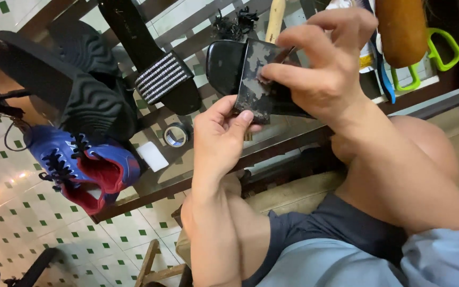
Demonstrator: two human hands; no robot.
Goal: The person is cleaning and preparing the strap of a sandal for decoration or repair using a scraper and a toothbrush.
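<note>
A black slide sandal [229, 66] is held up in front of me, its strap peeled open to show a scuffed, glue-stained underside [257, 79]. My left hand [220, 135] grips the lower edge of that strap from below, thumb on top. My right hand [322, 64] comes from the right and pinches the strap's upper part, fingertips pressing on the stained surface. Both hands are over a glass-topped table [272, 141], above my knees.
On the table lie a pair of black slides [65, 79], a black sandal with a striped strap [160, 74], a blue and red sports shoe [83, 165], a tape roll [176, 135] and a white block [152, 156]. Green-handled scissors [434, 50] lie at right.
</note>
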